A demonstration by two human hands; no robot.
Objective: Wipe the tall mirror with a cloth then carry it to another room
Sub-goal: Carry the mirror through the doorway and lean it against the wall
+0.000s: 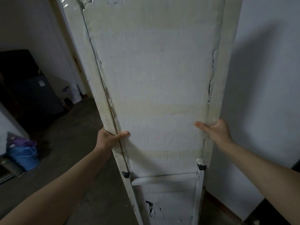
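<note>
The tall mirror stands upright in front of me with its white, stained back panel facing me; the glass side is hidden. My left hand grips its left frame edge, thumb across the back. My right hand grips the right frame edge, thumb lying on the panel. Two small black clips sit on the frame below my hands. No cloth is in view.
A white wall rises close on the right. A doorway opening lies behind the mirror's left side. A blue bucket, a white bucket and a dark cabinet stand on the grey floor at left.
</note>
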